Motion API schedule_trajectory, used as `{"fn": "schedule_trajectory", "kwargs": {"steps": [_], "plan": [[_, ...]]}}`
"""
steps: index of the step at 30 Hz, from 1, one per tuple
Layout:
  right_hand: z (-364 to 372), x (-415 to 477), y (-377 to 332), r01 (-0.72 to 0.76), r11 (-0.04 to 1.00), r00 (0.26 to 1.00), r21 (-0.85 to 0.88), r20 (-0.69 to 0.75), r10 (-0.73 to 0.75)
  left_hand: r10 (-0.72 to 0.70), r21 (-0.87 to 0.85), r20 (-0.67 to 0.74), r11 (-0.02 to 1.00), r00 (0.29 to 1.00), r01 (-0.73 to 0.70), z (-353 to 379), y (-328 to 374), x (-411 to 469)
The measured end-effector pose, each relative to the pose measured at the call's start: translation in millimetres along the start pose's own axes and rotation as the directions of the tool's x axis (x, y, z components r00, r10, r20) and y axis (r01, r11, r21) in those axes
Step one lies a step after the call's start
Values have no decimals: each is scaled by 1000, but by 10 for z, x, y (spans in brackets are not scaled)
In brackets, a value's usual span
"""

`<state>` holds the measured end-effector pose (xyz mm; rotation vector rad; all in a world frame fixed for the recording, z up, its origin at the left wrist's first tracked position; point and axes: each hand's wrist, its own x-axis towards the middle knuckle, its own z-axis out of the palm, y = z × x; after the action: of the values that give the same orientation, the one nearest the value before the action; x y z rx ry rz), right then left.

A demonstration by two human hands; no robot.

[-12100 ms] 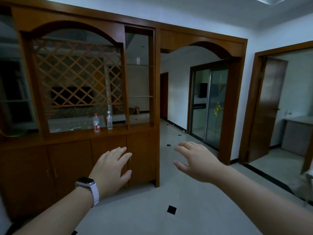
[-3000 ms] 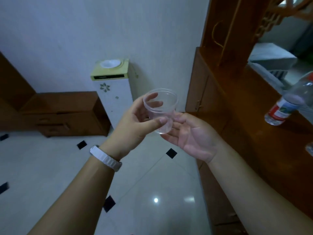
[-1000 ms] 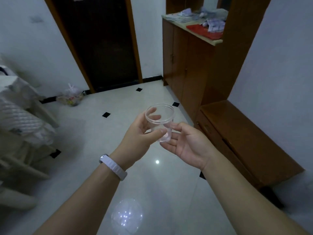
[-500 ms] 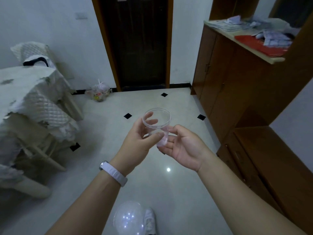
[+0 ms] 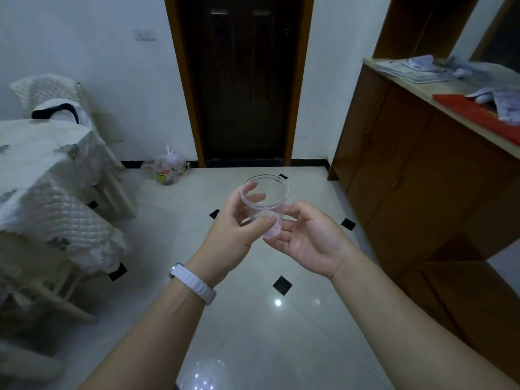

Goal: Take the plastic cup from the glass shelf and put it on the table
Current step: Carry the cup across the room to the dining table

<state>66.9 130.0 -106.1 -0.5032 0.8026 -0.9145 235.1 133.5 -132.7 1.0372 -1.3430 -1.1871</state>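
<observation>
Plastic cup (image 5: 265, 202) upright, mouth up, slight tilt; left hand (image 5: 230, 233) grip clasps it, right hand (image 5: 311, 240) loose beneath.

Clear smooth plastic cup (image 5: 266, 202) — glossy tile floor (image 5: 281, 333) — quilted cloth table (image 5: 42, 170), wood cabinet (image 5: 408, 170).

A dark door (image 5: 239, 80) in a brown wooden frame stands shut in the far white wall, with a light switch (image 5: 145, 34) on the wall to its left. A knotted plastic bag (image 5: 168, 168) sits on the floor just left of the frame. The floor (image 5: 253, 333) is glossy pale tile with small black diamond insets. Along the right runs a wooden cabinet (image 5: 408, 175); on its top lie papers (image 5: 413, 69) and a red sheet (image 5: 472, 112). At the left, a chair (image 5: 53, 94) with a quilted cover stands against the wall.
</observation>
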Motion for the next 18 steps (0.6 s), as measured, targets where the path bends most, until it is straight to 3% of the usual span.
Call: {"fn": "schedule_trajectory", "kwargs": {"steps": [10, 18], "plan": [[9, 1321, -390, -63, 998, 997, 14, 50, 63, -37, 33, -70, 999, 997, 39, -407, -278, 1078], [-121, 2559, -1266, -98, 995, 992, -8, 80, 98, -43, 75, -133, 996, 990, 53, -403, -381, 2476]]}}
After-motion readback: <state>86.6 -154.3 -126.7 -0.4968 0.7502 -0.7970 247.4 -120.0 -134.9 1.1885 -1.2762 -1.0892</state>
